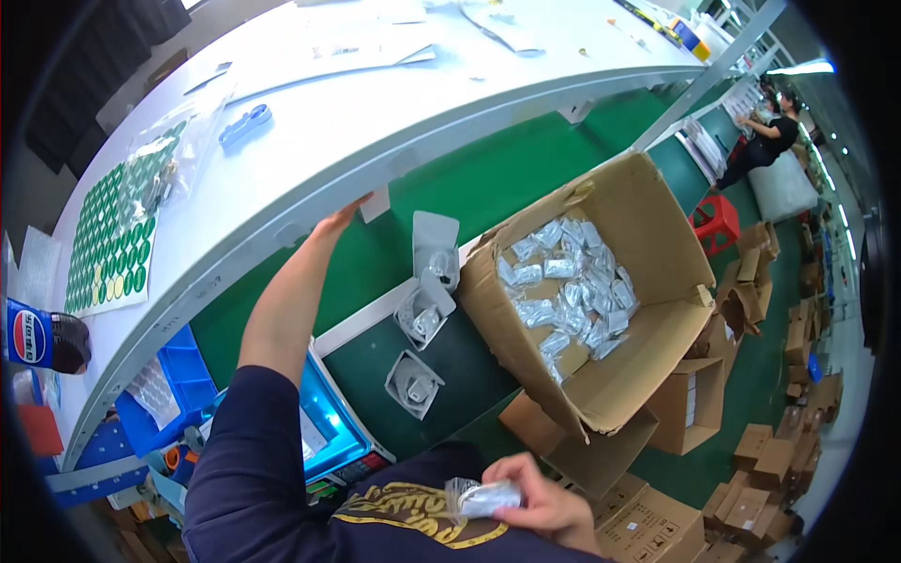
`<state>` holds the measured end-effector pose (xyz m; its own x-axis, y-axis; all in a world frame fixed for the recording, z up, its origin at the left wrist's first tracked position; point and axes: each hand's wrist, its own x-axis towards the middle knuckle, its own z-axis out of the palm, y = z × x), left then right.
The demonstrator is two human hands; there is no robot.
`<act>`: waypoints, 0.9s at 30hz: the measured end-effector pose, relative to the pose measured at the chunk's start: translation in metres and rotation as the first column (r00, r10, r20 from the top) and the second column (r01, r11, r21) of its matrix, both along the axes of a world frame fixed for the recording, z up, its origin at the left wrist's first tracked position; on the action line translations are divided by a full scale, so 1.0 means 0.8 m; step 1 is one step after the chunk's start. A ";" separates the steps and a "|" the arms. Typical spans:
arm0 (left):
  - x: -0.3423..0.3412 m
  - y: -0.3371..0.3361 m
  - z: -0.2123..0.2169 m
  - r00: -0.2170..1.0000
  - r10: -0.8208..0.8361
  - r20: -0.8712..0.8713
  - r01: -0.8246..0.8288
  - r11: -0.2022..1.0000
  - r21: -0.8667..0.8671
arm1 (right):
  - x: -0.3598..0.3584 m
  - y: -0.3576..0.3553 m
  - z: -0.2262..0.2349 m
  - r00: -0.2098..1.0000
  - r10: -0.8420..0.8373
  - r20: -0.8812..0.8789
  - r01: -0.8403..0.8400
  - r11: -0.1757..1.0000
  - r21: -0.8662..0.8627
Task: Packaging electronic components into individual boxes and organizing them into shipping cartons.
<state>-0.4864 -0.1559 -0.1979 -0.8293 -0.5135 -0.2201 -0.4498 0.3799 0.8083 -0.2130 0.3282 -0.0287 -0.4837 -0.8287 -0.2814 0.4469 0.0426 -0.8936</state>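
Observation:
Close to my body on the right, my right hand point(549, 507) pinches a small silvery packet in clear plastic point(490, 499) between thumb and fingers. My left arm stretches forward beneath the white shelf, and my left hand point(340, 220) is mostly hidden at the shelf's edge, beside a small white piece point(375, 205). Three small open white boxes stand in a row on the green bench: a near one point(414, 385), a middle one point(422, 317) and a far one point(437, 246) with its lid raised. Each has a pale part inside. Similar wrapped packets point(572, 291) lie loose in a large open carton point(657, 267) to the right.
The white shelf point(375, 103) crosses ahead, holding a green sticker sheet point(111, 239), a blue tape dispenser point(246, 125) and a dark drink bottle point(47, 338). Blue bins point(178, 380) sit at left. More cartons point(648, 521) crowd the right. A person point(770, 136) works far right near a red stool point(715, 223).

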 end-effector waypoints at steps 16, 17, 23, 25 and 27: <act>0.371 0.157 0.151 0.811 0.329 -0.483 -0.466 0.864 -0.193 | -0.098 -0.330 0.025 0.192 -0.161 -0.968 0.178 0.976 -0.127; 0.382 0.164 0.159 0.792 0.347 -0.502 -0.474 0.868 -0.147 | -0.092 -0.332 0.024 -0.123 -0.159 -0.980 0.044 0.985 -0.165; 0.463 0.176 0.194 0.748 0.137 -0.650 -0.337 0.921 -0.193 | -0.080 -0.252 0.038 0.403 -0.155 -0.902 -0.119 0.968 -0.220; 0.484 0.190 0.203 0.846 0.032 -0.531 -0.153 0.971 -0.186 | -0.071 -0.225 0.008 0.597 0.024 -0.802 -0.256 0.953 -0.163; 0.500 0.207 0.193 0.854 0.020 -0.520 -0.112 0.983 -0.147 | -0.056 -0.209 0.000 0.750 0.104 -0.653 -0.288 0.940 -0.182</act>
<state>-0.0867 0.0099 -0.0434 -0.7624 -0.5617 0.3214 -0.0164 0.5131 0.8581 -0.2581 0.1609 -0.0286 -0.2918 -0.9206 0.2596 -0.2089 -0.2035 -0.9565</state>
